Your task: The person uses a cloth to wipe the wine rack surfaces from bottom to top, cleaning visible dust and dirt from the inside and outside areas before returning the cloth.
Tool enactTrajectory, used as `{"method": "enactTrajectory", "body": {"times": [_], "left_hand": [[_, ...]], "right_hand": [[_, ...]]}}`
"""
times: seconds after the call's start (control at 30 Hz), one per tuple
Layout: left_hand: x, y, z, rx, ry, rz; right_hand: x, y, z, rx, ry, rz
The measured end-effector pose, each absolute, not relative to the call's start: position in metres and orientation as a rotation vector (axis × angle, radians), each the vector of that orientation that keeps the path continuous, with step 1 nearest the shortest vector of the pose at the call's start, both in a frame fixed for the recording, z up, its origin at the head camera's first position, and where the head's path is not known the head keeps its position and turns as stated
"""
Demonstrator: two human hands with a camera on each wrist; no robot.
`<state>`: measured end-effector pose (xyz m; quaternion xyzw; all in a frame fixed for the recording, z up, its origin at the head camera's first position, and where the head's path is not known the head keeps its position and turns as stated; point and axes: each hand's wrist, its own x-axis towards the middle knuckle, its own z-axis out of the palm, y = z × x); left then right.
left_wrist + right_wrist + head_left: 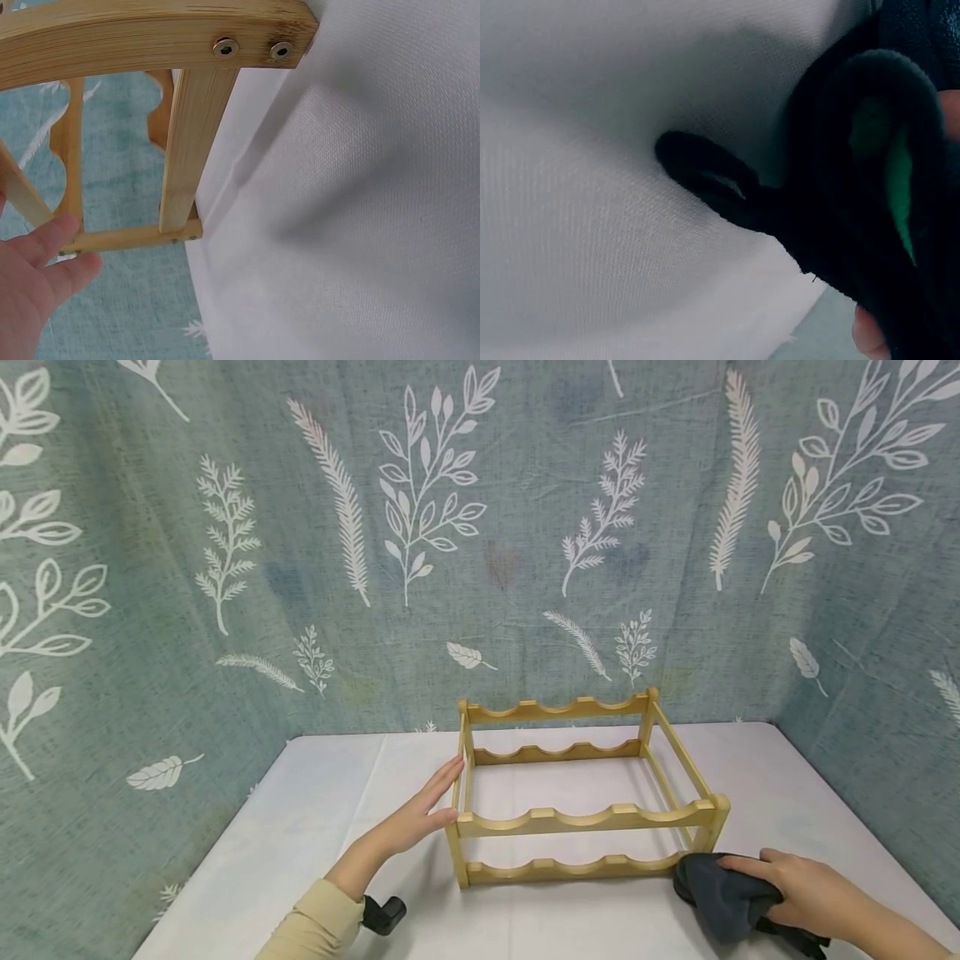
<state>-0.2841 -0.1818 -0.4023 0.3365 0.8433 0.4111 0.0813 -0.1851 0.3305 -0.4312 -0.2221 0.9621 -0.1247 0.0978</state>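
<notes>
A two-tier wooden bottle rack with scalloped rails stands on the white table. My left hand rests against the rack's left side, fingers straight along the upper side bar; the left wrist view shows the same fingers near the bars and the screwed corner of the frame. At the rack's front right corner, my right hand grips a bunched dark cloth. That cloth touches or overlaps the lower front rail. Up close in the right wrist view, the cloth shows a hanging loop and a green patch inside a fold.
The white tablecloth spreads under the rack. A leaf-patterned green-grey curtain hangs behind and along both sides of the table. A black wrist device sticks out beside the left sleeve.
</notes>
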Motion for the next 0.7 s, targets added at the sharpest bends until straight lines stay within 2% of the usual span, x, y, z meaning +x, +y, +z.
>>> {"method": "enactTrajectory", "body": {"times": [0.17,0.47,0.7], "left_hand": [[-0.284,-0.182,-0.403,1.009,2.518,1.228],[-0.284,-0.184,-0.402,1.019,2.532,1.231],[-0.284,-0.183,-0.402,1.028,2.508,1.232]], "right_hand": [[-0.181,0.335,-0.422,-0.668,2.873,-0.43],[-0.176,0.346,-0.391,-0.988,3.213,-0.486],[-0.182,0.341,-0.403,-0.733,2.903,-0.511]]}}
